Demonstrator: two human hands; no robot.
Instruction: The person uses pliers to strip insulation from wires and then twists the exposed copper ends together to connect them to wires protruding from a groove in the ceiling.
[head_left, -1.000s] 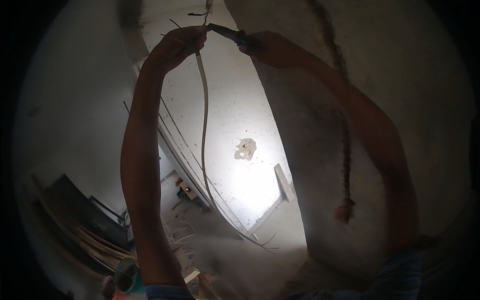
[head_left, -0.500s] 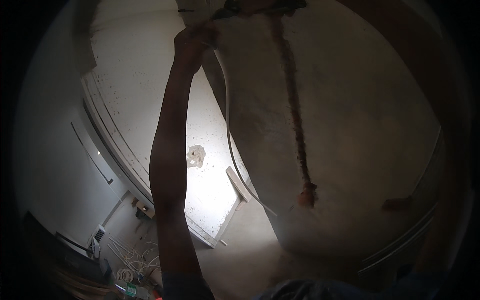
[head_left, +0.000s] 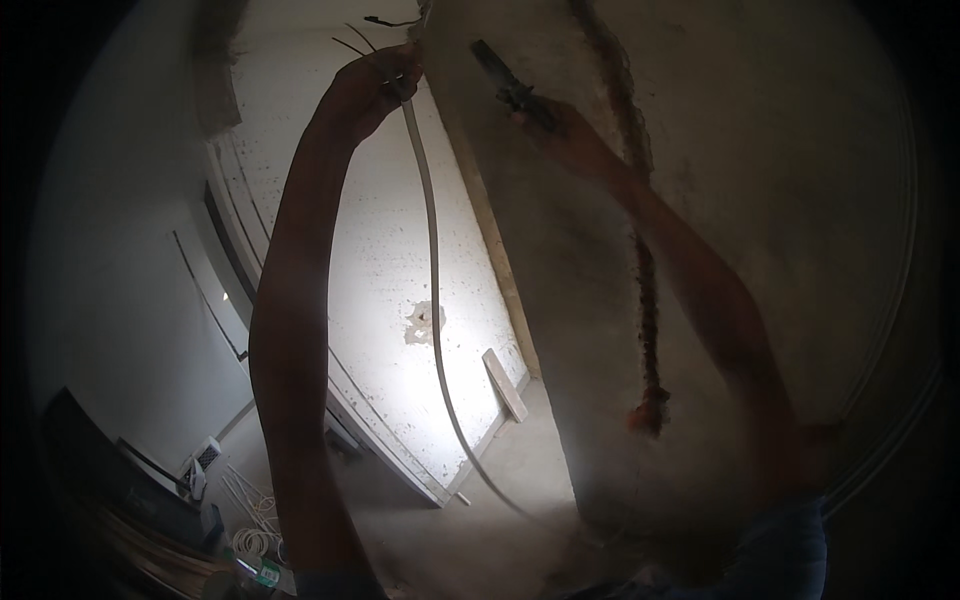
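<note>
Raised at the upper left, my left hand (head_left: 375,92) is closed around a pale grey cable (head_left: 432,220). Thin wire ends (head_left: 352,42) splay out above its fingers, and the rest of the cable hangs in a long curve down toward the floor. To the right of it, my right hand (head_left: 570,140) grips a dark hand tool (head_left: 508,82), whose exact kind is too dim to make out. The tool points up and left, apart from the cable, in front of the grey wall (head_left: 540,270).
A rough channel (head_left: 645,290) runs down the grey wall to a reddish hole (head_left: 650,412). Beyond the wall's edge, a plank (head_left: 505,385) leans against a brightly lit white wall (head_left: 390,240). Coiled pale tubing (head_left: 255,540) and a bottle (head_left: 268,574) lie at the lower left.
My right hand and the tool have come down from the top edge into view, the arm now crossing the grey wall. My left hand still grips the cable; its wire ends now show. The view has shifted.
</note>
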